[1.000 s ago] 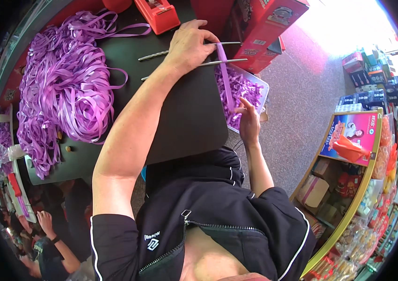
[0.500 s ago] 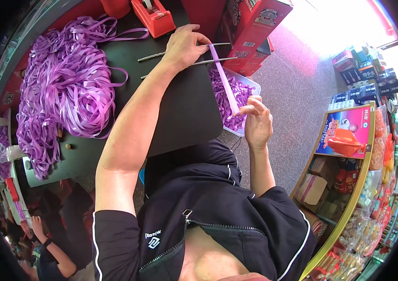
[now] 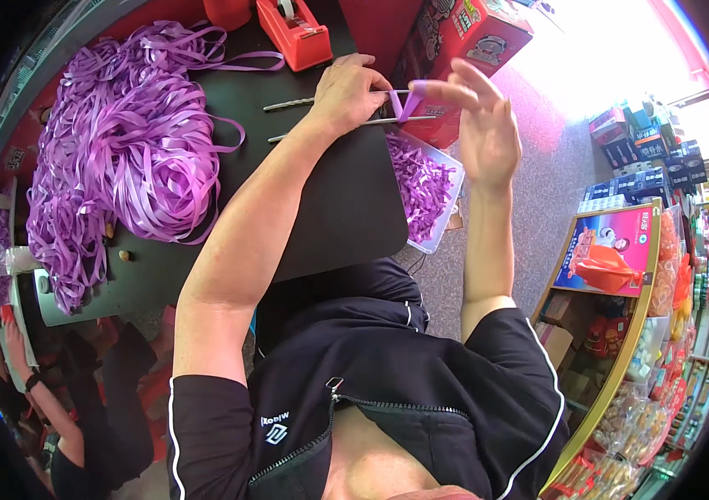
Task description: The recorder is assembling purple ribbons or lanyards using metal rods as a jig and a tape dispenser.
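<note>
Hands apart at upper centre: the left hand (image 3: 351,93) seems pinched on ribbon (image 3: 412,103) at the rods (image 3: 290,104); the right hand (image 3: 489,137) has ribbon at its fingertips, grip unclear. Likely step: winding ribbon round the rods; the next pass calls for even tension. Beyond, a ribbon pile (image 3: 142,137) covers the tabletop (image 3: 336,200) at upper left; a tub (image 3: 457,187) of ribbon pieces sits right of centre.
</note>
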A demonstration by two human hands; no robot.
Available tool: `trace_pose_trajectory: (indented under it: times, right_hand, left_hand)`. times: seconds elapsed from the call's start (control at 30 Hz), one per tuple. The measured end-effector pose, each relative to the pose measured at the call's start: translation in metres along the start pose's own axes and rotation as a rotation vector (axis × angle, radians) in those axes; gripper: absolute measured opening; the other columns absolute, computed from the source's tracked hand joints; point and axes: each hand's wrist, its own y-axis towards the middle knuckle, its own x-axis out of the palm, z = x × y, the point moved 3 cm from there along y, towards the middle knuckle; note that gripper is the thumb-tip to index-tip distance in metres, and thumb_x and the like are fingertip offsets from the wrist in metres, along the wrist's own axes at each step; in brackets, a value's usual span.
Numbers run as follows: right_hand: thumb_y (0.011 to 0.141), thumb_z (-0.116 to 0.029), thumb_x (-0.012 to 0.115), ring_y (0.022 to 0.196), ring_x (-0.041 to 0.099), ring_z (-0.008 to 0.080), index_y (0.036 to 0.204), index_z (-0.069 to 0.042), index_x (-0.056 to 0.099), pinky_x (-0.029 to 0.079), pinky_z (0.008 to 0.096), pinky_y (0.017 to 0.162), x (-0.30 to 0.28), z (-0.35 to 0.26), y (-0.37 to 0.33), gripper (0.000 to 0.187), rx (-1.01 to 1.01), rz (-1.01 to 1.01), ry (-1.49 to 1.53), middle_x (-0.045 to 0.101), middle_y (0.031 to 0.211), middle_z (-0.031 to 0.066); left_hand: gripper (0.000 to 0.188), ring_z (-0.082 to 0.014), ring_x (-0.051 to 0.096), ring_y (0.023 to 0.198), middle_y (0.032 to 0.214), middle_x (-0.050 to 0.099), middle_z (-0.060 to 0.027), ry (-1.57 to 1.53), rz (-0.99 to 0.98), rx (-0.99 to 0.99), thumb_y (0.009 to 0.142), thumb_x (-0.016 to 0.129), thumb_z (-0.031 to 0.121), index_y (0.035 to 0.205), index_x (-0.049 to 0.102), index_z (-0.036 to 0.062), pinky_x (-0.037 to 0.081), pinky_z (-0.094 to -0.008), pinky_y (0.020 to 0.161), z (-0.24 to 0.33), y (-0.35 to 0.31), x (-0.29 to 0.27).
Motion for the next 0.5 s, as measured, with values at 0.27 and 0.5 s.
trace_pose_trajectory:
  times: [0.27, 0.5]
  right_hand:
    - [0.099, -0.044, 0.028, 0.098, 0.060, 0.0183, 0.123, 0.010, 0.051, 0.028, 0.0360, 0.101, 0.002, -0.016, -0.017, 0.063, 0.132, -0.149, -0.019, 0.070, 0.090, 0.0194]
    - [0.096, -0.046, 0.036, 0.090, 0.056, 0.0182, 0.116, 0.009, 0.058, 0.031, 0.0363, 0.093, -0.013, -0.015, -0.115, 0.062, 0.333, -0.016, -0.130, 0.070, 0.087, 0.0185]
  left_hand:
    - [0.015, -0.0278, 0.046, 0.122, 0.126, 0.056, -0.0117, 0.000, 0.033, 0.020, 0.074, 0.066, 0.021, 0.086, 0.075, 0.0181, 0.035, -0.0405, 0.101, -0.008, -0.002, 0.004]
    - [0.017, -0.0293, 0.046, 0.123, 0.131, 0.053, -0.0113, 0.048, -0.017, 0.005, 0.075, 0.068, 0.024, 0.089, 0.075, 0.0167, 0.034, -0.0407, 0.104, -0.006, 0.000, 0.003]
